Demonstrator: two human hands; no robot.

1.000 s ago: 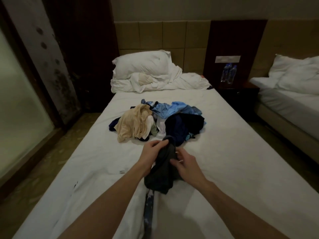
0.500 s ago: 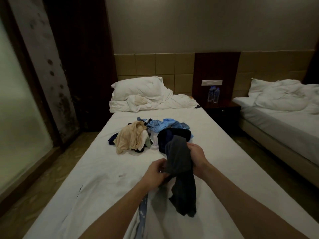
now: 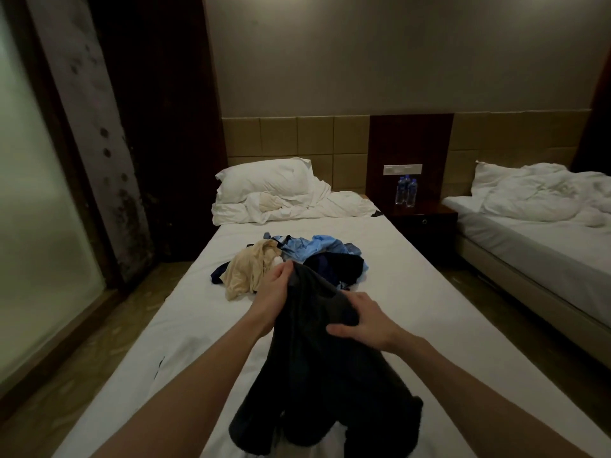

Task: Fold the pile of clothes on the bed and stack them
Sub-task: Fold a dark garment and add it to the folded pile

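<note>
Both hands have lifted the dark grey garment (image 3: pixel 317 375) higher. Left hand (image 3: pixel 276 287) pinches its top edge; right hand (image 3: pixel 360 320) grips its side, long axis hanging down toward the bed (image 3: pixel 429 292).

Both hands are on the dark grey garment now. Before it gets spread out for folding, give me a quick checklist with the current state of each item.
1. Left hand grips the dark grey fabric garment at its upper edge: ok.
2. Right hand holds the garment lower down, thumb across the cloth: ok.
3. Garment lifted free of the pile of mixed clothes: ok, though its lower end drapes on the white bed sheet.
4. Garment untangled and flat: not ok, it hangs bunched.
5. Which kind of garment, and where its seams lie: cannot tell.
6. Bare sheet near the hands to lay it on: ok, to the right of the garment.
</note>
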